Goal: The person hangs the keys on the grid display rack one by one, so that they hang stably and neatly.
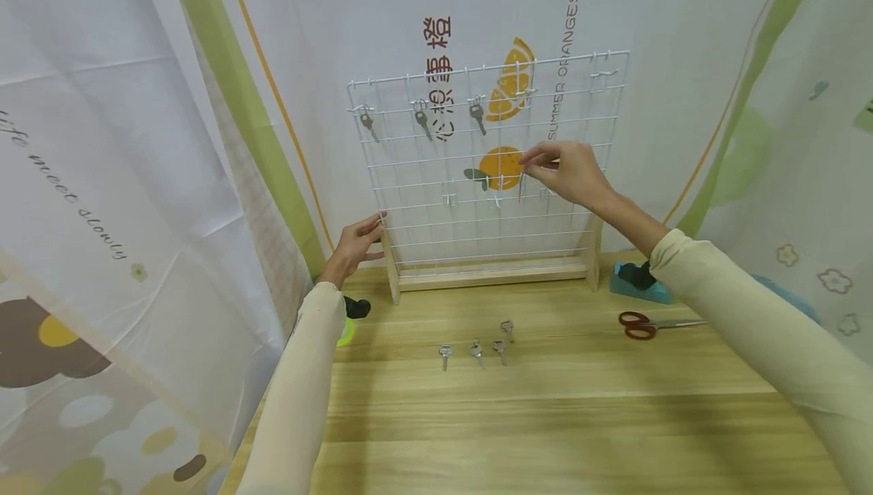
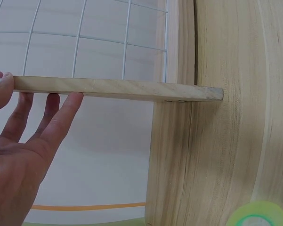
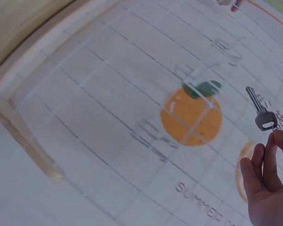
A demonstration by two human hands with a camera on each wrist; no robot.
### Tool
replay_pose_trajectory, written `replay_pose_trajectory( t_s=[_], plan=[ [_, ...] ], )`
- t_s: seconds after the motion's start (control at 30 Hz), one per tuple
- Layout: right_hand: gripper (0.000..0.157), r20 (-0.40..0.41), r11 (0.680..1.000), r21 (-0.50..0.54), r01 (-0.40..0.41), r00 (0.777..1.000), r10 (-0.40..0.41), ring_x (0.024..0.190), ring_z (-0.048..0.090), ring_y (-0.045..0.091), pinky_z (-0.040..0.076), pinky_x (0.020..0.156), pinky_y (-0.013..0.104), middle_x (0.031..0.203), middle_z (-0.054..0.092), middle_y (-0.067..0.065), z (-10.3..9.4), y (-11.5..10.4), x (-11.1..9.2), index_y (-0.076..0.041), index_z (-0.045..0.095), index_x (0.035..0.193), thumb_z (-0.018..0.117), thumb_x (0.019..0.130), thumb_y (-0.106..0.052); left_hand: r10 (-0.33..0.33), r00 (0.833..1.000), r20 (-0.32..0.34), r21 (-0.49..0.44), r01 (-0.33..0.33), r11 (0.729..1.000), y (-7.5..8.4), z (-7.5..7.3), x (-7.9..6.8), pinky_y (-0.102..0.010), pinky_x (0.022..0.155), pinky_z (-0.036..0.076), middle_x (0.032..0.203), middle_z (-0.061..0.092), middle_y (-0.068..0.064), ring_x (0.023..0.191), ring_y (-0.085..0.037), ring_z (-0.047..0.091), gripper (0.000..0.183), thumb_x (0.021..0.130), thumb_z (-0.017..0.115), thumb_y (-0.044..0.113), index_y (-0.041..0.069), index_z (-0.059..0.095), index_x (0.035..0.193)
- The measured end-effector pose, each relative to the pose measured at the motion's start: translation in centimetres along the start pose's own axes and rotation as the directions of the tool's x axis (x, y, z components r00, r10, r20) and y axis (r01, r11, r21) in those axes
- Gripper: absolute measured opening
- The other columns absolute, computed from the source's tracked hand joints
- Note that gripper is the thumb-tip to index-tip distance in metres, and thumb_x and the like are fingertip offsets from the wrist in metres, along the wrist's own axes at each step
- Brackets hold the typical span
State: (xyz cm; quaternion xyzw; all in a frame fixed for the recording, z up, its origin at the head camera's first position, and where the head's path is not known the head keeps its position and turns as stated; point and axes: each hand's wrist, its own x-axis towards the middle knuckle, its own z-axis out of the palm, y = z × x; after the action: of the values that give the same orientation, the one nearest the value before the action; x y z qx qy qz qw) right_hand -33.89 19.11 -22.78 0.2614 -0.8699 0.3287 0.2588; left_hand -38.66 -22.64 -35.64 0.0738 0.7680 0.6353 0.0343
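A white wire grid rack [image 1: 436,233] with wooden side supports stands on the table. My left hand [image 1: 353,247] holds its left edge; in the left wrist view, the fingers lie along the outer side of the wooden support [image 2: 127,88]. In front of the grid, my right hand [image 1: 569,173] pinches a key [image 3: 260,110] by its head end, the blade pointing away from the fingers. Three keys hang from hooks on the upper row: a left key [image 1: 367,123], a middle key [image 1: 422,122] and a right key [image 1: 477,116]. White hooks [image 1: 495,199] sit lower, near the right hand.
Several loose keys [image 1: 476,351] lie on the wooden table [image 1: 546,419] before the rack. Red-handled scissors [image 1: 641,325] and a blue tape dispenser [image 1: 641,283] are at the right. A yellow-green ring [image 1: 346,333] lies by the left forearm. Printed curtain [image 1: 286,10] hangs behind.
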Motion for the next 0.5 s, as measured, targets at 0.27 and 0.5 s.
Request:
replay_pose_trajectory(
  t_s=[0.27, 0.5],
  plan=[
    [0.017, -0.106, 1.0, 0.007, -0.025, 0.994, 0.026, 0.101, 0.074, 0.029, 0.059, 0.094, 0.024, 0.109, 0.078, 0.016, -3.3, -2.4, 2.4, 0.002, 0.079, 0.112, 0.068, 0.099, -0.003, 0.0, 1.0, 0.005, -0.005, 0.0, 1.0, 0.0, -0.1, 0.0, -0.057, 0.109, 0.05, 0.17, 0.026, -0.013, 0.145, -0.041, 0.04, 0.047, 0.113, 0.048, 0.017, 0.018, 0.043, 0.16],
    [0.019, -0.179, 0.999, -0.016, -0.047, 0.983, 0.044, 0.101, 0.074, 0.024, 0.059, 0.092, 0.02, 0.112, 0.078, 0.014, -4.9, -3.5, 3.9, -0.001, 0.08, 0.113, 0.07, 0.1, -0.01, -0.012, 1.0, 0.011, -0.016, 0.012, 1.0, 0.0, -0.1, 0.0, -0.058, 0.111, 0.048, 0.17, 0.025, -0.011, 0.147, -0.041, 0.039, 0.047, 0.113, 0.048, 0.018, 0.021, 0.044, 0.16]
  ],
)
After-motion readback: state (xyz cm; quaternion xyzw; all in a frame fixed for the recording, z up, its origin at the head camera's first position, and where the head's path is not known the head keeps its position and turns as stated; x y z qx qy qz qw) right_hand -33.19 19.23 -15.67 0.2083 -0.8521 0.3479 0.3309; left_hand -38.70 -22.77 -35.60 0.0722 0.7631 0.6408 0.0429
